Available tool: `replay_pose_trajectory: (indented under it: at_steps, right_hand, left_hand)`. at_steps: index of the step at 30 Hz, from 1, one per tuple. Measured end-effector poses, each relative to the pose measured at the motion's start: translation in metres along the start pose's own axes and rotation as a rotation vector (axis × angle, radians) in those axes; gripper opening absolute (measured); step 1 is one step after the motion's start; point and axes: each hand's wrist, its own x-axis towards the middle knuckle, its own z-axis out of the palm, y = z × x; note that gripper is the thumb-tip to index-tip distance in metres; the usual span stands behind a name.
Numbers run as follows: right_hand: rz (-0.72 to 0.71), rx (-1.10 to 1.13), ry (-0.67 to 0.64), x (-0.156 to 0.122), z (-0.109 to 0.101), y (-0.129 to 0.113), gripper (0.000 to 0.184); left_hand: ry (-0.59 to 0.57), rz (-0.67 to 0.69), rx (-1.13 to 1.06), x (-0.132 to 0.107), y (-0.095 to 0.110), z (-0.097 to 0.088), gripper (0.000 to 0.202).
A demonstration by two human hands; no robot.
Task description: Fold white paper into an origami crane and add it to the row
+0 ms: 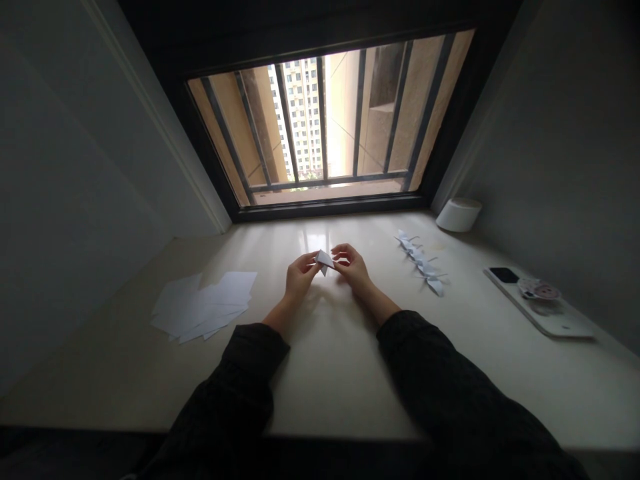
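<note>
Dark sleeves [227, 387] lead to fingers [317, 267] on a small folded paper [325, 259]

Nearest the camera, both forearms stretch forward across a pale table [345, 393], the cuffs ending below bare wrists. The folded paper is between the two hands, a little above the tabletop. The person's left hand [301, 275] grasps its left side, thumb toward the camera. The right hand [354, 273] meets the paper's right corner with the thumb, upper fingers curled and lifted; whether they pinch it or only touch it, one cannot tell. One pointed flap hangs below the fingertips.

To the left of the fingers and nearer the camera, loose white sheets [210, 307] lie overlapping in a fanned pile. To the right of the fingers, folded paper birds [425, 267] form a slanting row, close against one another. Farther right, a white phone [520, 307] lies back up, a round pinkish ornament [540, 289] on it. Beyond the birds, a white rounded container [459, 215] stands near the wall [550, 167].

Straight ahead of the fingers, a dark-framed window [325, 212] shows bars [321, 120] and a tall building [303, 113] outside.
</note>
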Motion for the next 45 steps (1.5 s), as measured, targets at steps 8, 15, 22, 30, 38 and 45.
replay_pose_trajectory:
  at_steps: [8, 15, 22, 30, 38, 45]
  right_hand:
    - [0.002, 0.136, -0.213, -0.004, 0.0, -0.002, 0.026]
    - [0.026, 0.075, -0.19, -0.004, 0.0, -0.003, 0.025]
    - [0.012, 0.097, -0.241, -0.004, 0.002, 0.0, 0.029]
    - [0.011, 0.07, -0.31, -0.003, 0.003, 0.008, 0.029]
    - [0.065, 0.105, -0.102, -0.001, 0.002, 0.002, 0.028]
    - [0.135, 0.091, -0.092, -0.002, -0.001, -0.002, 0.03]
  left_hand:
    - [-0.045, -0.084, -0.142, -0.001, 0.001, 0.001, 0.047]
    - [-0.042, -0.099, -0.168, -0.002, 0.003, 0.002, 0.058]
    - [-0.038, -0.09, -0.11, -0.003, 0.002, 0.003, 0.056]
    - [-0.047, -0.054, -0.092, -0.003, 0.0, 0.001, 0.053]
    - [-0.02, -0.079, -0.153, -0.002, 0.001, 0.002, 0.057]
    - [-0.049, -0.058, -0.117, -0.003, 0.002, 0.001, 0.044]
